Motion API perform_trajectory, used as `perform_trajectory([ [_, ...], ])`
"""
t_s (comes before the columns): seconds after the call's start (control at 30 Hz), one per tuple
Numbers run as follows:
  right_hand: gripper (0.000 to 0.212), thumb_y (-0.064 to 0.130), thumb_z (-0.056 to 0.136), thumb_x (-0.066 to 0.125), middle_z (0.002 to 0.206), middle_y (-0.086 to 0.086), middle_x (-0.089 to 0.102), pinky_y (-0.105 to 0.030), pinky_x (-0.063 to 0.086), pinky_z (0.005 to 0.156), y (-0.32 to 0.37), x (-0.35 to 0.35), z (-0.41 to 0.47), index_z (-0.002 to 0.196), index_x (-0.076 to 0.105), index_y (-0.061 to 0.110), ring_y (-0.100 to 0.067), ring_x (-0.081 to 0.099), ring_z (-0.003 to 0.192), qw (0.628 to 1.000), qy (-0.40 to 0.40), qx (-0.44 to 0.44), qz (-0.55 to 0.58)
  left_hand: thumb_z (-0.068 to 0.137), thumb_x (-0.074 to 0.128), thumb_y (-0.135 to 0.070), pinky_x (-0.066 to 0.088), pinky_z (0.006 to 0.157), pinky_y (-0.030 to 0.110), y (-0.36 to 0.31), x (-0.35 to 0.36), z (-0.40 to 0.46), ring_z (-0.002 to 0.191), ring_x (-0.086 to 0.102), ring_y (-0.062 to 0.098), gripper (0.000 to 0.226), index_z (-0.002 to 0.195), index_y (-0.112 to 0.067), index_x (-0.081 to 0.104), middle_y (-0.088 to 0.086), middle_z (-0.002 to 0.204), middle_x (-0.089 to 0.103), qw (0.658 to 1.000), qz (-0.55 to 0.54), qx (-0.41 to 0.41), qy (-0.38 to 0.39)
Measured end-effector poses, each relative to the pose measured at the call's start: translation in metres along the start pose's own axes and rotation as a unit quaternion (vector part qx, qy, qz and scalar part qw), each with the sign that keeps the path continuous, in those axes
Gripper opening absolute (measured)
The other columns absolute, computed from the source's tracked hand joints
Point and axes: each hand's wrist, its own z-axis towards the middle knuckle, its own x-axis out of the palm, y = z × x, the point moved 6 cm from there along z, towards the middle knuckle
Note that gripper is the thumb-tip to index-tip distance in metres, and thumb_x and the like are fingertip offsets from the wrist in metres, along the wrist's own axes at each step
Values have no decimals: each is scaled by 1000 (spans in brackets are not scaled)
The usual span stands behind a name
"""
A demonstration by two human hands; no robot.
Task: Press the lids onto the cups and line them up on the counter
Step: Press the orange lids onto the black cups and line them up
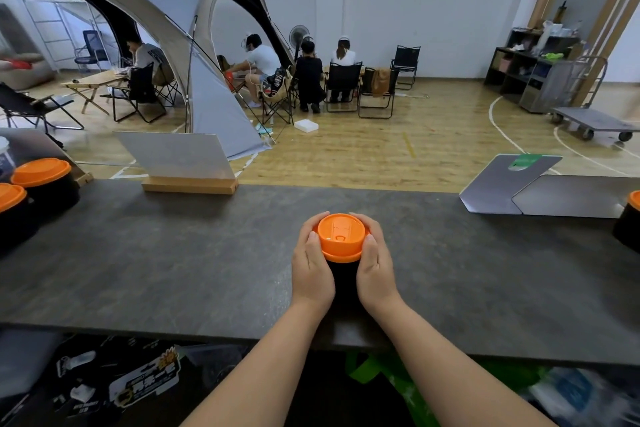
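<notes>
- Left hand (pixel 313 262) and right hand (pixel 375 262) curl in a two-sided grip around a round orange plastic lid (pixel 341 236).
- Lid sits on an upright black cup (pixel 344 279), axis vertical, lid facing up.
- Cup stands mid dark grey stone worktop (pixel 156 253).
- Two lidded black cups (pixel 48 184) stand far left.

— How many cups do we count on the counter (pixel 173 253)?
— We count four black cups: one in the middle (pixel 343 279), two at the left edge (pixel 52 192) (pixel 14 218), one at the right edge (pixel 628 229).
— And lids?
— We see four orange lids, one on each cup.
— Hands?
— Two, the left hand (pixel 313 265) and the right hand (pixel 375 262).
</notes>
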Motion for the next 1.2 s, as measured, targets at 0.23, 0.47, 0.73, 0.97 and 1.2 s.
perform_trajectory([
  [0.23, 19, 43, 90, 32, 100, 3, 52, -18, 44, 77, 5, -2, -5, 105, 37, 33, -4, 54, 88, 1000, 10, 20, 12, 85, 33, -28, 42, 72, 10, -11, -9, -9, 90, 54, -5, 28, 110, -27, 46, -8, 104, 55, 998, 16, 36, -56],
  [0.47, 32, 47, 86, 33, 113, 6, 52, -18, 45, 84, 6, -1, -8, 117, 36, 39, -7, 55, 102, 1000, 13, 11, 7, 93, 31, -30, 48, 89, 15, -8, -8, -6, 107, 59, -2, 41, 117, -25, 64, -13, 114, 65, 998, 27, 31, -54],
  [0.73, 29, 38, 96, 27, 110, 18, 61, -15, 45, 84, 2, -3, -6, 116, 46, 46, 2, 59, 101, 999, -4, 19, -33, 93, 27, -39, 39, 74, 0, -12, -3, -9, 96, 54, -18, 42, 124, -27, 53, -20, 105, 60, 997, 69, 16, -26],
  [0.97, 44, 58, 85, 18, 110, 13, 59, -9, 45, 75, 2, 2, -6, 121, 37, 41, 0, 60, 97, 998, 7, 17, -65, 95, 24, -35, 42, 86, 4, -4, -2, -4, 111, 53, -11, 46, 129, -29, 55, -15, 119, 60, 996, 75, 27, -30],
  [1.2, 42, 57, 87, 21, 105, 15, 61, -5, 41, 73, 6, -2, -7, 120, 41, 40, 5, 58, 93, 998, -9, 8, -67, 103, 29, -33, 40, 74, 2, -7, -6, -5, 95, 55, -14, 26, 122, -30, 46, -17, 106, 59, 994, 87, 26, -53],
])
